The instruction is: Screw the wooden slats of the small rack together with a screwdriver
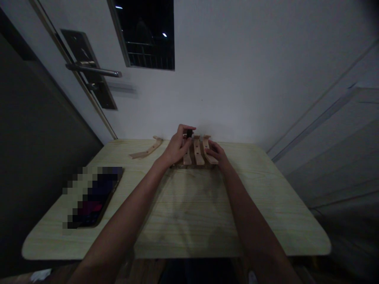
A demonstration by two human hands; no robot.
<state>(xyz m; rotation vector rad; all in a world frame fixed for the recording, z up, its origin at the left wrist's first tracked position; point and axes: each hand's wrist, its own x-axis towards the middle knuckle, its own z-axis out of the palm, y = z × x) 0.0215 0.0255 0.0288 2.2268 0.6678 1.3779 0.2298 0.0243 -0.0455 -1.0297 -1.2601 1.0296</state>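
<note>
Near the table's far edge, several curved wooden strips with dark holes stand side by side: a left strip (187,158), a middle strip (198,152) and a right strip (206,144). They rest on or against a brownish base (194,167), whose details are too dim to make out. My left hand (175,149) pinches a small black block (189,133) between thumb and fingers, over the left strip's upper part. Closed around the right strip's side is my right hand (219,154), its fingers partly hidden. Another curved wooden strip (151,150) lies loose to the left.
A phone (102,197), partly pixelated, lies at the left of the pale wooden table (189,221). The table's far edge meets a white door (237,79) with a metal handle (94,71) and a dark window (146,35).
</note>
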